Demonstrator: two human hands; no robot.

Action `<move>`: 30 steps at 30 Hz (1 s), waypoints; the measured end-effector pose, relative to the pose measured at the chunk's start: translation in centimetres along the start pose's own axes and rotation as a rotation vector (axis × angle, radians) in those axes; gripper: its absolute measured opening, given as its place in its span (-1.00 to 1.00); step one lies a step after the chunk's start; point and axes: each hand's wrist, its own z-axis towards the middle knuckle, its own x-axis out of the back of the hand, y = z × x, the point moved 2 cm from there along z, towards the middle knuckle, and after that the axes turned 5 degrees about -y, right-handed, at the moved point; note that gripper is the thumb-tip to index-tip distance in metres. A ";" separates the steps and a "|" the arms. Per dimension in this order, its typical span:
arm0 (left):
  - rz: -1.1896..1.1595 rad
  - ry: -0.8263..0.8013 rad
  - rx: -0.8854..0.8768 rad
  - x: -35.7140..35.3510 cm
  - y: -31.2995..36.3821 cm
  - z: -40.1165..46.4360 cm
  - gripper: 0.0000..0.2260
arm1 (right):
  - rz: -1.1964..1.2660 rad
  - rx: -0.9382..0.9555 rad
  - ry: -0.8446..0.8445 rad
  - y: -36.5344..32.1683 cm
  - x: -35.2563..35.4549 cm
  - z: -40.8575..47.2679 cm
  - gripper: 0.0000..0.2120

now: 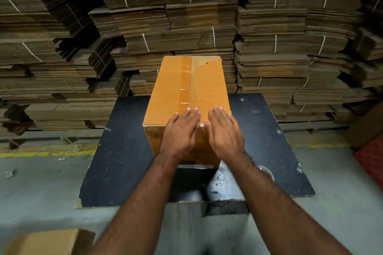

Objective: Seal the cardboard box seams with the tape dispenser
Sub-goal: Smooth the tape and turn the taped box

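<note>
Cardboard box point(187, 89), orange-brown and upright, stands on the black tabletop point(122, 161) directly before me. Clear tape point(186, 83) runs along its top centre seam; near the far right corner the paper skin is torn. My left hand point(179, 132) and right hand point(224, 130) both lie flat with fingers straight, palms over the near top edge, pressing the tape end down; neither hand grips anything. No tape dispenser is in view. Judgement: the walls look stiff and the flaps hold flat under my palms, so firm rubbing is safe. The tape face looks slick; weight cannot be judged. For turning, I would take hold at the two long side walls, low down. Bundled flat cartons point(269, 27) are stacked behind.
</note>
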 end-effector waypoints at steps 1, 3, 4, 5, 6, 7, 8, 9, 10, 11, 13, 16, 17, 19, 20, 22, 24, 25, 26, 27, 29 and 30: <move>0.051 -0.009 -0.043 -0.5 -0.5 -0.5 -0.60 | -0.004 0.045 -0.010 0.7 -0.1 -0.4 -0.46; 0.120 0.007 -0.078 -1.1 -1.2 -0.9 -0.57 | 0.010 0.119 -0.020 2.0 -0.2 -0.6 -0.47; 0.142 0.018 -0.092 -1.2 -1.4 -0.9 -0.55 | 0.008 0.154 -0.035 2.6 -0.2 -0.5 -0.48; 0.159 0.021 -0.108 -1.2 -1.4 -0.8 -0.55 | -0.004 0.182 -0.060 3.0 0.0 -0.4 -0.49; 0.170 0.013 -0.124 -1.1 -1.5 -0.7 -0.55 | -0.016 0.201 -0.091 3.4 0.2 -0.4 -0.49; 0.165 -0.001 -0.132 -0.9 -1.4 -0.7 -0.56 | -0.017 0.213 -0.117 3.6 0.5 -0.4 -0.48; 0.146 -0.015 -0.121 -0.7 -1.1 -0.7 -0.57 | -0.006 0.221 -0.131 3.7 0.7 -0.4 -0.47; 0.122 -0.024 -0.085 -0.5 -0.6 -0.6 -0.58 | 0.007 0.220 -0.132 3.6 0.9 -0.3 -0.45; 0.101 -0.028 -0.025 -0.4 0.0 -0.4 -0.58 | 0.019 0.208 -0.122 3.5 1.1 -0.3 -0.44; 0.098 -0.024 0.039 -0.4 0.6 -0.1 -0.57 | 0.023 0.192 -0.104 3.4 1.1 -0.2 -0.44; 0.153 -0.030 0.103 -0.8 1.5 0.0 -0.54 | 0.009 0.168 -0.071 3.2 0.8 -0.2 -0.44; 0.282 -0.078 0.008 -1.1 0.7 -0.5 -0.54 | -0.018 0.249 -0.102 3.8 0.4 -0.3 -0.48; 0.297 -0.092 -0.020 -1.0 0.4 -0.6 -0.53 | -0.022 0.276 -0.119 4.1 0.6 -0.3 -0.48; 0.275 -0.109 0.000 -0.7 0.8 -0.6 -0.55 | -0.003 0.283 -0.118 4.6 0.9 -0.3 -0.49; 0.253 -0.106 0.030 -0.8 1.4 -0.2 -0.55 | 0.013 0.270 -0.095 4.7 1.1 -0.3 -0.49; 0.218 -0.116 0.082 -1.1 2.6 0.7 -0.53 | 0.034 0.220 -0.056 5.0 1.4 -0.2 -0.47; 0.249 -0.123 0.077 -1.4 3.1 0.8 -0.52 | 0.015 0.209 -0.087 5.7 1.1 -0.3 -0.44; 0.273 -0.125 0.057 -1.5 3.1 0.7 -0.53 | 0.001 0.224 -0.118 6.2 0.9 -0.4 -0.43; 0.288 -0.136 0.036 -1.5 2.9 0.6 -0.54 | -0.006 0.247 -0.144 6.7 0.8 -0.4 -0.41; 0.295 -0.147 0.016 -1.5 2.7 0.5 -0.53 | -0.004 0.269 -0.160 7.1 0.8 -0.4 -0.40; 0.280 -0.146 0.018 -1.3 2.7 0.4 -0.52 | 0.015 0.293 -0.164 7.4 1.0 -0.5 -0.40; 0.262 -0.147 0.045 -1.3 3.0 0.5 -0.52 | 0.039 0.290 -0.152 7.4 1.2 -0.6 -0.41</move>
